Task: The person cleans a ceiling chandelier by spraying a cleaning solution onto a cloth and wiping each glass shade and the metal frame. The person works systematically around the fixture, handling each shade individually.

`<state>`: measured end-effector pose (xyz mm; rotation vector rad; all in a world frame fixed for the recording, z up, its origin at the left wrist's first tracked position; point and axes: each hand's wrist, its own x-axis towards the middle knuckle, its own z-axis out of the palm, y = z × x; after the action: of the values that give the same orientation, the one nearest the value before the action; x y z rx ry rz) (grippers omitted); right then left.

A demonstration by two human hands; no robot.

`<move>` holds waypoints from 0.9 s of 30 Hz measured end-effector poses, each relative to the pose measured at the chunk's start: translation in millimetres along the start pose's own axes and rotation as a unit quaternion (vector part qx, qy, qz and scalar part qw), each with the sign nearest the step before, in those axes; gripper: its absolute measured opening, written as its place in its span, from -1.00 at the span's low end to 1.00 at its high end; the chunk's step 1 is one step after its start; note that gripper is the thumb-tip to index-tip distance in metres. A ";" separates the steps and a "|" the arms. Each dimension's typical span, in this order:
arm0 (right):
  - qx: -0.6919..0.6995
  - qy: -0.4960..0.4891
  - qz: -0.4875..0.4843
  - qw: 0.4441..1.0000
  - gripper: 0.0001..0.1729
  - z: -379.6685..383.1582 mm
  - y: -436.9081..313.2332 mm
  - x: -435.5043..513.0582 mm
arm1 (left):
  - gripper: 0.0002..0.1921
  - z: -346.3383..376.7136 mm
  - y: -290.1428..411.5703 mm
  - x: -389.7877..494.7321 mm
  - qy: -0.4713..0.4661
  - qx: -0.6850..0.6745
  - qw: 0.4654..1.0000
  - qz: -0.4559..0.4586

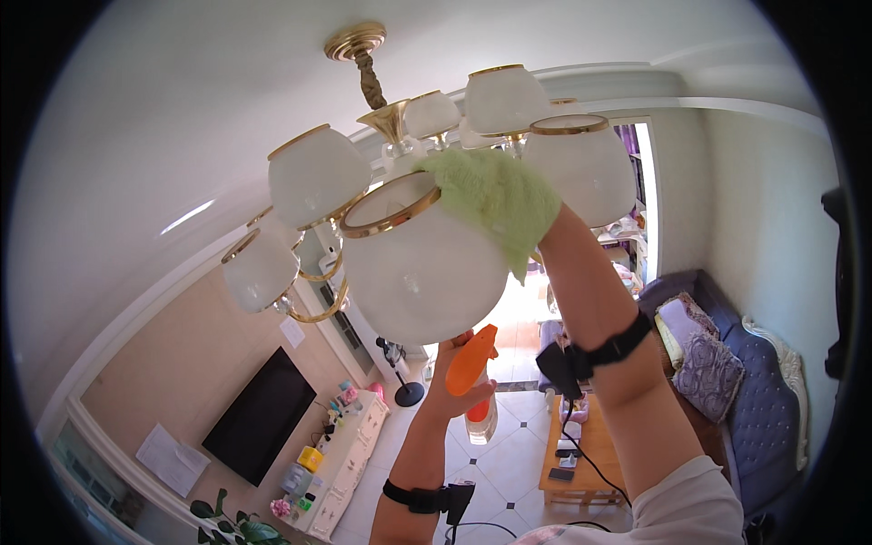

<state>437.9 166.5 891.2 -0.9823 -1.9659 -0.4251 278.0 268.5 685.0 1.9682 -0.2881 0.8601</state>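
A chandelier with white glass shades and gold rims hangs from the ceiling. The nearest glass shade [422,279] fills the middle of the view, its open top tilted towards me. My right hand [553,226] is mostly hidden by a fluffy green cloth [494,197], which lies against this shade's upper right side and rim. Below the shade, my left hand [458,407] grips a spray bottle [481,430] with an orange spray head [470,362]. The bottle's clear lower part shows beneath the hand. Fingertips of the left hand are close under the glass; whether they touch it I cannot tell.
More shades surround the near one, including a left shade [317,177] and a right shade [579,170]. Far below are a wooden coffee table [593,436], a purple tufted sofa [763,402], a white TV cabinet [351,470] and a standing fan [409,394]. Cables hang from bands on both forearms.
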 end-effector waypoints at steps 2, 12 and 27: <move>-0.134 0.077 -0.029 0.988 -0.44 13.2 -4.9 -13.5 | -0.34 1.5 -1.1 2.7 0.010 -0.044 0.999 -0.009; 0.047 0.247 0.012 0.968 -0.39 102.0 -59.4 -84.4 | -0.49 2.5 6.0 6.7 0.025 0.166 0.982 0.088; 0.496 0.231 0.058 0.835 -0.35 59.2 9.8 -61.2 | -0.32 4.2 -2.7 3.6 -0.016 0.082 0.996 0.034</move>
<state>431.4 180.0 806.8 -0.2606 -1.3549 0.4001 284.0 267.0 684.3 2.1355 -0.3126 0.9218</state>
